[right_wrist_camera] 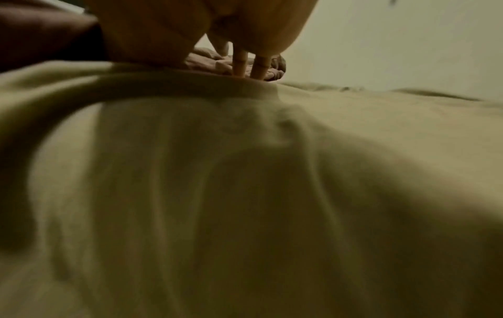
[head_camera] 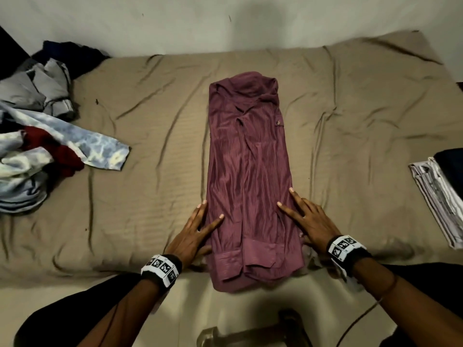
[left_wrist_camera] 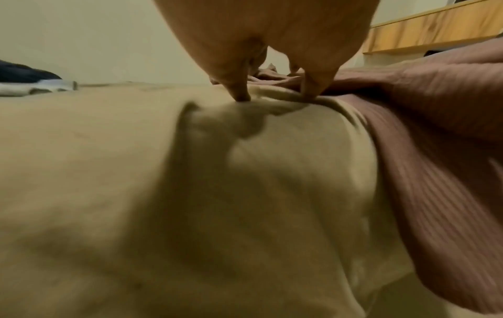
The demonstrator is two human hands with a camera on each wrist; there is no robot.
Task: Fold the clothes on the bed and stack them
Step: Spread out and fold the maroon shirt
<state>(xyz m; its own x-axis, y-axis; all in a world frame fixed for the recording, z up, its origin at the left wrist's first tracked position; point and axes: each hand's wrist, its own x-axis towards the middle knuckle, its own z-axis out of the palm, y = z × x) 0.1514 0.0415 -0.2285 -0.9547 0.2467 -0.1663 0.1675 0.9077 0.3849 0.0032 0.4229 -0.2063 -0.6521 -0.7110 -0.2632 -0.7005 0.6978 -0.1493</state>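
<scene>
A maroon striped shirt [head_camera: 248, 171] lies folded into a long narrow strip down the middle of the bed, collar far, cuffs near. My left hand [head_camera: 198, 229] lies flat with straight fingers along the shirt's near left edge, partly on the sheet. On the near right edge my right hand [head_camera: 304, 216] presses flat with spread fingers. In the left wrist view the left fingers [left_wrist_camera: 239, 90] touch the sheet beside the shirt [left_wrist_camera: 435, 133]. The right wrist view shows the right fingers [right_wrist_camera: 258, 64] resting at the shirt's edge.
A tan sheet [head_camera: 140, 201] covers the bed [head_camera: 363, 116]. A heap of unfolded clothes [head_camera: 37, 136], grey, tie-dye blue and dark red, sits at the left. Folded clothes [head_camera: 441, 194] are stacked at the right edge. A wall runs behind the bed.
</scene>
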